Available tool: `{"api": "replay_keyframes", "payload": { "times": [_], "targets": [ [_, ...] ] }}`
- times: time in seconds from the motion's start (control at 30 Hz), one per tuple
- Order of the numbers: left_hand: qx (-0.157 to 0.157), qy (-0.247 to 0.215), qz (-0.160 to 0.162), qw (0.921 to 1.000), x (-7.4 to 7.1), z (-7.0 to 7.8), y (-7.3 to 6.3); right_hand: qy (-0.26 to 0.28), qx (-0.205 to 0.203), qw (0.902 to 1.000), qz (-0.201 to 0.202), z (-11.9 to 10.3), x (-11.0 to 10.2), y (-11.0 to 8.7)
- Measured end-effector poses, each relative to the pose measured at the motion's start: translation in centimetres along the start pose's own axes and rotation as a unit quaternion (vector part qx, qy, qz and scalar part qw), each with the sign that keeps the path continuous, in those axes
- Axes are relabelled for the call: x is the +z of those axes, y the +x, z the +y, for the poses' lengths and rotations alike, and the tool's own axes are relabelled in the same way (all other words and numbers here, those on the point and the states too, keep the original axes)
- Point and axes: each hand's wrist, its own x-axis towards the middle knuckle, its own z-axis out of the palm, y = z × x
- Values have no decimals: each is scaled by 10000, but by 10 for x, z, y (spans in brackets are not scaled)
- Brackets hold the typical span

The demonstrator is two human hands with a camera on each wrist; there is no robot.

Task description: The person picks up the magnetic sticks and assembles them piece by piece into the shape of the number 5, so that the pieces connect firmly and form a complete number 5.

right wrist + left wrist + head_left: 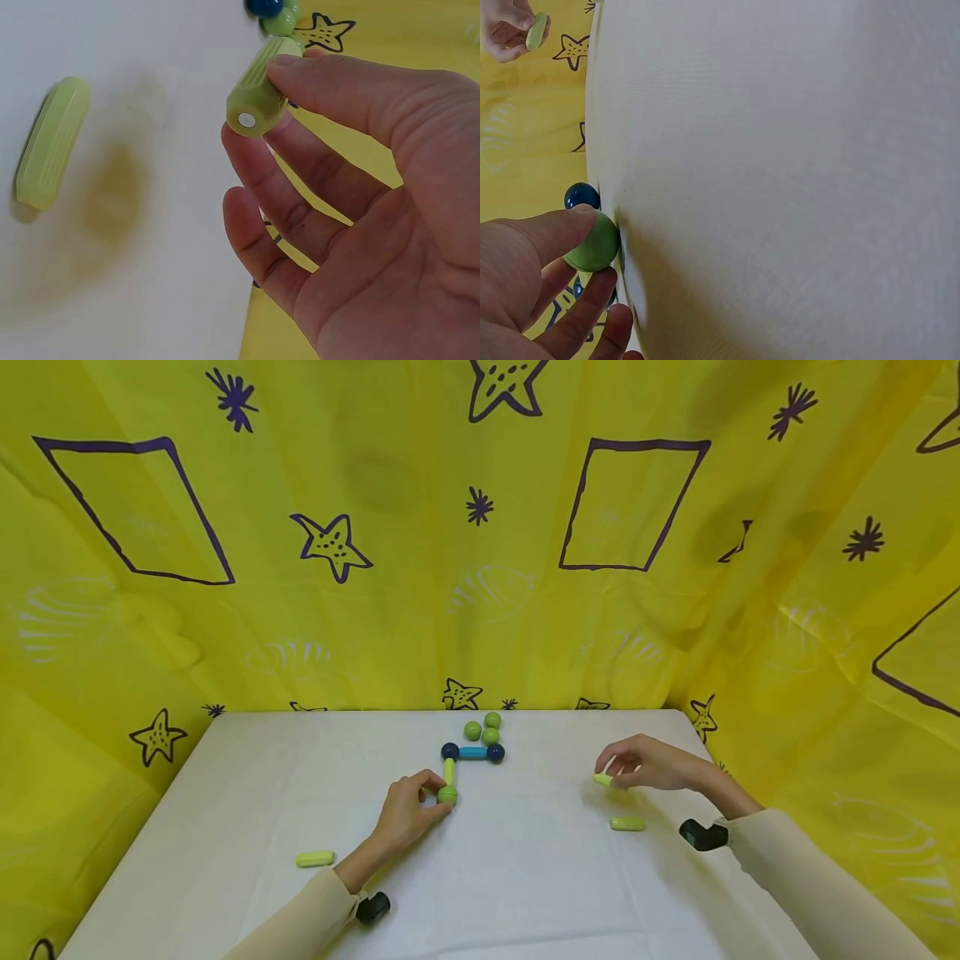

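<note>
My left hand (408, 810) pinches a green ball (596, 244) between thumb and fingers, low at the table. From that ball a light green rod (449, 771) runs back to a dark blue ball (450, 751). A blue rod (473, 752) links it to a second dark blue ball (496, 752), making an L shape. Over the right side of the table, my right hand (647, 762) holds another light green rod (259, 86) by thumb and fingertips, raised above the surface. A pale round spot shows on that rod's end. Below this hand lies a ribbed light green rod (52, 142).
Several loose green balls (472, 731) sit behind the blue rod near the back edge. One more light green rod (315, 858) lies left of my left forearm. A yellow patterned curtain (405, 635) rises behind the white table (525, 893).
</note>
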Motion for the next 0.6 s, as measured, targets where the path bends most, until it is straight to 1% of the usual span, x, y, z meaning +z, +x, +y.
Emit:
{"api": "replay_keyframes", "payload": {
  "times": [0.3,0.43,0.6],
  "targets": [
    [-47,10,-20,10000,-2,1,0,29,-342,9993,-169,-3,5,16],
    [-90,-5,-53,9999,-3,1,1,20,-329,9991,-264,-9,8,27],
    [-68,-22,-121,9999,-3,1,2,-62,-374,9986,-361,-15,14,42]
  ]
}}
